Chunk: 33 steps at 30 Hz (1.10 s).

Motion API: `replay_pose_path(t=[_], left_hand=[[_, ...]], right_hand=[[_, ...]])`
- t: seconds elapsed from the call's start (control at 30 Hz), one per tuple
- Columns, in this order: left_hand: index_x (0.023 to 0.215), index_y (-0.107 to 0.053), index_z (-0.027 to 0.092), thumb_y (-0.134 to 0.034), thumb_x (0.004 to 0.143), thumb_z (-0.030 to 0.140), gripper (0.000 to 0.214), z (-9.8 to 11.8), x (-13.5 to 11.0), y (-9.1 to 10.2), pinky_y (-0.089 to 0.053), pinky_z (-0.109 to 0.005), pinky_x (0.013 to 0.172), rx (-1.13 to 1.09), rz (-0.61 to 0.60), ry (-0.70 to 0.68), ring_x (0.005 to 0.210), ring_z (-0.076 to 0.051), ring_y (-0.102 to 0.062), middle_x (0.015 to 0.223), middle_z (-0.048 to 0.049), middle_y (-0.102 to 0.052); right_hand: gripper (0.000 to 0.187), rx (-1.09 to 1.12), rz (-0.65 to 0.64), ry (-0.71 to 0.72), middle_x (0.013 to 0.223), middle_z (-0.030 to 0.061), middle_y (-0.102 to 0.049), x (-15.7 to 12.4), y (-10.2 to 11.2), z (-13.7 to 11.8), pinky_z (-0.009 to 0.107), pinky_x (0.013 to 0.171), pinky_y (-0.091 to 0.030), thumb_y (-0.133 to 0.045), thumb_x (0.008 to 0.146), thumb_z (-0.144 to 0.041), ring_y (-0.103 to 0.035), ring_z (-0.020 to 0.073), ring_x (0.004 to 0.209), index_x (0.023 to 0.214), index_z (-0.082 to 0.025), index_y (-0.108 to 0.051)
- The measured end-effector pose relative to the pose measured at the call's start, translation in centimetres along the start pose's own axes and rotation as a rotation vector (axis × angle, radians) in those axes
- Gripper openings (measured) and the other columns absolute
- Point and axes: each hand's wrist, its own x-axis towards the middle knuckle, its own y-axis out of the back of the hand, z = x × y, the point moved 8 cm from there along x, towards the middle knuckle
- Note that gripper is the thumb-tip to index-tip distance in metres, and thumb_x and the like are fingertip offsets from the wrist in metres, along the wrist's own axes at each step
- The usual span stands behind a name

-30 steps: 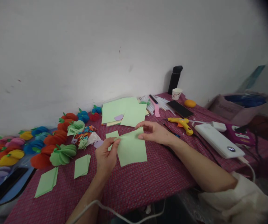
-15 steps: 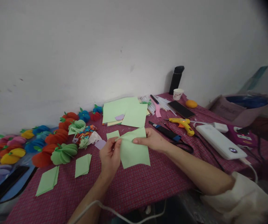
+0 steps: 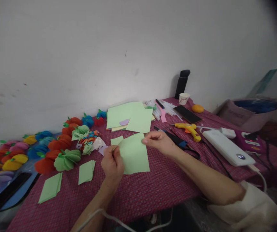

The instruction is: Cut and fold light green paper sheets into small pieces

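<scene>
Between my two hands a light green sheet of paper (image 3: 134, 156) is held up, slightly curved, above the tablecloth. My left hand (image 3: 113, 162) pinches its left edge, fingers curled. At the upper right corner my right hand (image 3: 158, 142) grips it between thumb and fingers. Just behind lies a small green paper piece (image 3: 116, 140). Left of my left hand are two small stacks of cut green paper, a nearer stack (image 3: 49, 188) and a farther stack (image 3: 86, 172). Larger green sheets (image 3: 139, 120) lie at the back.
Colourful paper pumpkins (image 3: 68, 160) crowd the left side, beside a heap of paper scraps (image 3: 90, 141). On the right lie a yellow glue gun (image 3: 188, 129), a white power bank (image 3: 227, 147), a phone (image 3: 187, 114) and a purple power strip (image 3: 250, 141). A black bottle (image 3: 182, 84) and paper cup (image 3: 183, 98) stand behind.
The creased paper has flattened out and shifted slightly left. My right hand has slid to its upper right corner; my left hand still pinches the left edge.
</scene>
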Motion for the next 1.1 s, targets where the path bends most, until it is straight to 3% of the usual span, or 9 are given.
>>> replay_pose_path(t=[0.1,0.23,0.37,0.47,0.83,0.9,1.0,1.1], left_hand=[[0.085,-0.051,0.018,-0.045,0.082,0.022,0.008,-0.1,0.0,-0.1,-0.04,-0.023,0.059,0.027,-0.002,-0.013,0.065,-0.013,-0.055,0.073,-0.0015,-0.057],[0.084,-0.052,0.018,-0.043,0.082,0.022,0.01,0.7,-0.5,-0.8,-0.04,-0.024,0.059,0.051,-0.063,-0.08,0.063,-0.013,-0.055,0.071,-0.002,-0.057],[0.084,-0.053,0.019,-0.044,0.082,0.022,0.01,1.5,-0.9,-1.4,-0.041,-0.023,0.06,0.036,-0.105,-0.121,0.063,-0.013,-0.056,0.072,-0.0016,-0.058],[0.084,-0.052,0.019,-0.044,0.082,0.021,0.009,1.6,-0.9,-1.2,-0.041,-0.023,0.06,0.032,-0.087,-0.124,0.064,-0.013,-0.056,0.072,-0.0013,-0.058],[0.082,-0.053,0.018,-0.045,0.081,0.025,0.011,0.9,-0.5,-1.0,-0.04,-0.024,0.059,0.047,-0.079,-0.042,0.063,-0.014,-0.056,0.07,-0.0021,-0.058],[0.082,-0.053,0.018,-0.046,0.081,0.025,0.01,0.4,-0.4,-0.8,-0.039,-0.024,0.058,0.049,-0.055,-0.01,0.062,-0.014,-0.055,0.069,-0.0016,-0.057],[0.082,-0.052,0.018,-0.046,0.082,0.024,0.009,-0.2,-0.2,-0.6,-0.038,-0.024,0.057,0.056,-0.039,0.029,0.062,-0.014,-0.055,0.069,-0.0011,-0.057],[0.082,-0.051,0.018,-0.045,0.082,0.025,0.009,-0.1,-0.2,-0.7,-0.037,-0.023,0.057,0.057,-0.055,0.023,0.062,-0.014,-0.055,0.069,-0.0008,-0.056]], right_hand=[[0.023,0.079,-0.031,-0.005,0.067,-0.0016,-0.059,0.0,-0.2,-0.2,0.024,0.063,-0.041,-0.065,0.066,-0.038,-0.051,0.0092,0.062,0.073,-0.016,-0.062],[0.035,0.228,-0.13,-0.082,0.079,0.0001,-0.063,-0.1,-2.1,0.3,0.027,0.067,-0.044,-0.072,0.058,-0.035,-0.056,0.0126,0.072,0.087,-0.019,-0.061],[0.024,0.182,-0.001,-0.082,0.064,-0.0013,-0.06,-0.1,-1.6,1.0,0.023,0.056,-0.041,-0.066,0.065,-0.039,-0.051,0.0097,0.057,0.072,-0.016,-0.063],[0.027,0.115,0.028,-0.035,0.063,-0.0008,-0.058,0.0,-1.0,0.9,0.023,0.055,-0.039,-0.06,0.071,-0.042,-0.049,0.0096,0.057,0.073,-0.015,-0.065],[0.03,-0.046,0.189,-0.013,0.056,-0.0016,-0.056,0.5,1.8,0.6,0.024,0.057,-0.039,-0.062,0.067,-0.046,-0.048,0.0101,0.055,0.062,-0.016,-0.063],[0.03,0.006,0.152,-0.024,0.063,-0.0001,-0.06,0.6,1.4,0.8,0.025,0.062,-0.04,-0.061,0.067,-0.047,-0.052,0.0114,0.061,0.068,-0.017,-0.064],[0.034,0.027,-0.015,-0.04,0.072,0.0012,-0.062,0.4,-0.6,1.3,0.026,0.063,-0.041,-0.061,0.066,-0.048,-0.055,0.0137,0.069,0.079,-0.017,-0.065],[0.035,-0.067,-0.048,-0.049,0.06,-0.001,-0.056,0.1,-1.4,1.7,0.024,0.053,-0.037,-0.059,0.068,-0.05,-0.05,0.0122,0.059,0.066,-0.016,-0.062]])
